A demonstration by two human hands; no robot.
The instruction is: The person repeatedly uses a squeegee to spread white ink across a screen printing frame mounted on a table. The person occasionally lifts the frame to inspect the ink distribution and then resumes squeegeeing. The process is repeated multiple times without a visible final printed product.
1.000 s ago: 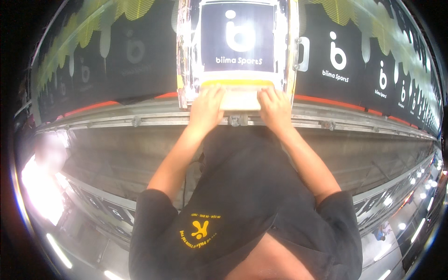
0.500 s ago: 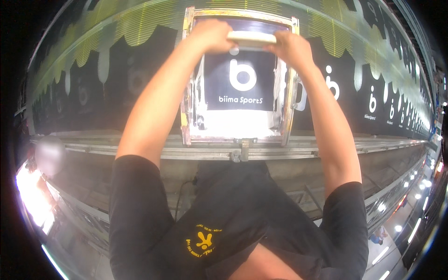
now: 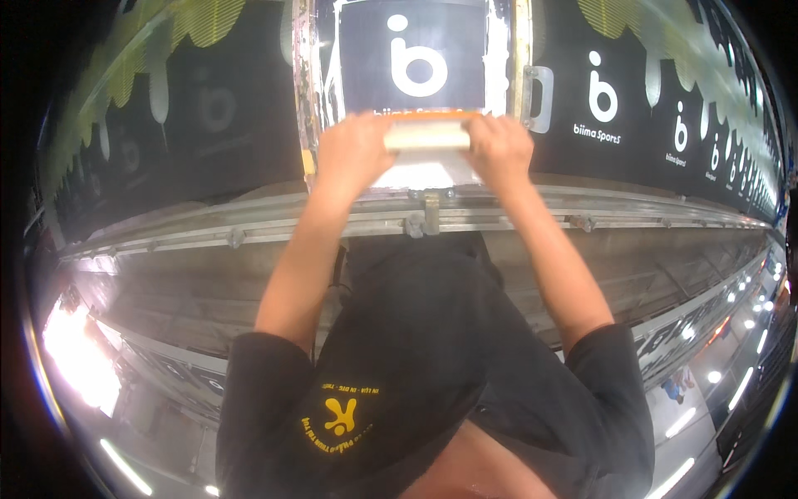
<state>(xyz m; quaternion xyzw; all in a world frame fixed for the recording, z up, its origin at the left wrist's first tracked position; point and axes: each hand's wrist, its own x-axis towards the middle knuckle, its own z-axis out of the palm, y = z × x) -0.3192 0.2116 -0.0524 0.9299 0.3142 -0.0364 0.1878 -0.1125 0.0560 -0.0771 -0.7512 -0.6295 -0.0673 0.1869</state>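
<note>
My left hand (image 3: pixel 353 150) and my right hand (image 3: pixel 499 150) are closed on the two ends of a cream squeegee (image 3: pixel 424 135) with an orange blade edge. It lies across the near part of a metal-framed printing screen (image 3: pixel 304 116), whose dark middle shows a white logo. White ink sits on the screen below the squeegee and along its sides.
Dark fabric panels (image 3: pixel 611 162) with white logos run left and right along the long bench. A metal rail (image 3: pixel 632 218) with clamps borders its near edge. A silver handle (image 3: pixel 542 100) is at the screen's right. A small, distant person (image 3: pixel 677 384) appears at the lower right.
A second ago both hands held the squeegee near the screen's near end; half a second ago they were at its far end. Now they are back toward me, still gripping it.
</note>
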